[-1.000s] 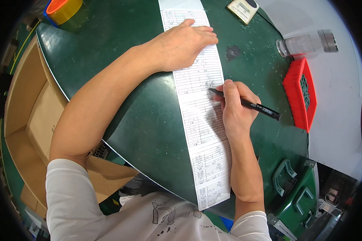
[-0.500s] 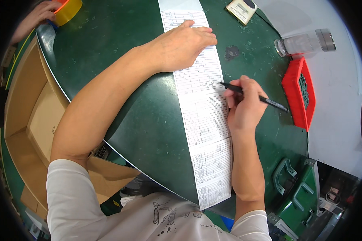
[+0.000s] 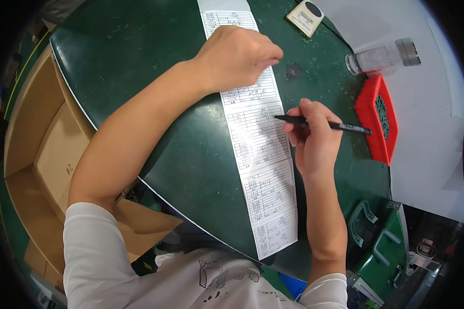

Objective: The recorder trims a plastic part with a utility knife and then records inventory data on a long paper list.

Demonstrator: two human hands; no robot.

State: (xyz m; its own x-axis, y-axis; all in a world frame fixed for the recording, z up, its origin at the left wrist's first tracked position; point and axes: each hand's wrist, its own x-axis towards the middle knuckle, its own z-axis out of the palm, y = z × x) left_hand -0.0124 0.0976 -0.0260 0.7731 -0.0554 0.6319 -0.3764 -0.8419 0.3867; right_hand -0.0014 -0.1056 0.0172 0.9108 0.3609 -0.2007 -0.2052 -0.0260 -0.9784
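Note:
A long white paper strip [image 3: 265, 193] printed with table-like forms lies down the green tabletop, with handwriting on some sections. My left hand [image 3: 239, 55] rests across its upper part, fingers curled in and closed. What those fingers hold, if anything, is hidden under the hand. My right hand [image 3: 317, 136] grips a black pen [image 3: 350, 127] beside the strip's right edge. The pen's tip points left over a form near the strip's middle; whether it touches the paper I cannot tell.
At right, a red bin [image 3: 371, 116] holds small dark green pieces, near a clear bottle [image 3: 379, 59] with a metallic cap. A small pale device [image 3: 305, 18] lies at the far edge. A cardboard box [image 3: 62, 144] stands left of the green table [image 3: 196, 170]; a green case [image 3: 379, 257] is lower right.
My left hand's fingers, stretched out before, have curled in. The pen tip has moved down and left to a lower form. Another person's hand and a yellow-orange ring have left the upper left.

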